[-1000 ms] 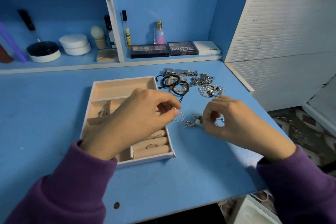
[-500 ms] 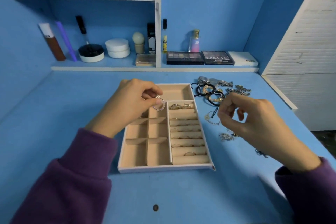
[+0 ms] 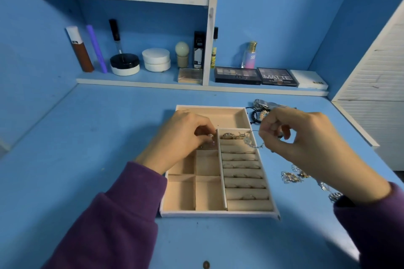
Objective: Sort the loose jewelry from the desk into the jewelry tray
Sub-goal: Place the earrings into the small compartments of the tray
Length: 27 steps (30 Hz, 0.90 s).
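Observation:
A beige jewelry tray lies on the blue desk, with square compartments on its left and ring rolls on its right. My left hand reaches into an upper left compartment and pinches a small pearly earring. My right hand hovers over the tray's right edge and pinches a thin hoop earring with a pale charm. Several rings sit in the ring rolls. Loose silver pieces lie on the desk right of the tray. Black bracelets and a watch lie behind my right hand.
A low shelf at the back holds eyeshadow palettes, cream jars, bottles and tubes. A white slatted panel stands at the right. The desk's right edge runs close to the loose jewelry.
My left hand carried its earring from above the tray down into an upper left compartment. My right hand rose from the desk toward the tray and now holds a hoop earring.

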Available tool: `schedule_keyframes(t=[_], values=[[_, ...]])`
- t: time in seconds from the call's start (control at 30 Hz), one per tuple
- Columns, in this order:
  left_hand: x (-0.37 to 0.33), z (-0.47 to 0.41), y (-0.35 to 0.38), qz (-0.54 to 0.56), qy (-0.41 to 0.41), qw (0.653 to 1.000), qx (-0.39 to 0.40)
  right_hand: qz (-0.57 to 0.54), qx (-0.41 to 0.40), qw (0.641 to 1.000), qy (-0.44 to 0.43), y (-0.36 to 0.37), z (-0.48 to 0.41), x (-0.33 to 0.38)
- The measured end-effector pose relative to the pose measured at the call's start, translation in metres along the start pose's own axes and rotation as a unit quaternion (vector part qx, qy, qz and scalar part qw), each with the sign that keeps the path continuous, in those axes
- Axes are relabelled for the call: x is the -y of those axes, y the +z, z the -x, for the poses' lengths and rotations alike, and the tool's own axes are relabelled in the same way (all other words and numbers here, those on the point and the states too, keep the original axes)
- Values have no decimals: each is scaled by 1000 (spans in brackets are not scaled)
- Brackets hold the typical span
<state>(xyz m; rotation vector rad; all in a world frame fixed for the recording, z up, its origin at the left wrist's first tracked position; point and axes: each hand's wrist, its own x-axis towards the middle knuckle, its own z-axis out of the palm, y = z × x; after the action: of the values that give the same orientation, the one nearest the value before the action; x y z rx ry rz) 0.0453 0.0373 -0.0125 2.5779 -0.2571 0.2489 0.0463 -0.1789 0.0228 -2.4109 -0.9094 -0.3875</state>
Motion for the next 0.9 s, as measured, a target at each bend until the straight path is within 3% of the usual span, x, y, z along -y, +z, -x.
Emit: schedule_keyframes(t=[0.13,0.5,0.9], values=[[3,-1,-4,26,7,999,25,7,19,1000,-8,8,-17,5],[12,1,-17,78,-47,987,-135,35,130,990,-34,56,-61,17],[12,1,-16,68,-38,986,-146,81,204,974,-53,65,-68,25]])
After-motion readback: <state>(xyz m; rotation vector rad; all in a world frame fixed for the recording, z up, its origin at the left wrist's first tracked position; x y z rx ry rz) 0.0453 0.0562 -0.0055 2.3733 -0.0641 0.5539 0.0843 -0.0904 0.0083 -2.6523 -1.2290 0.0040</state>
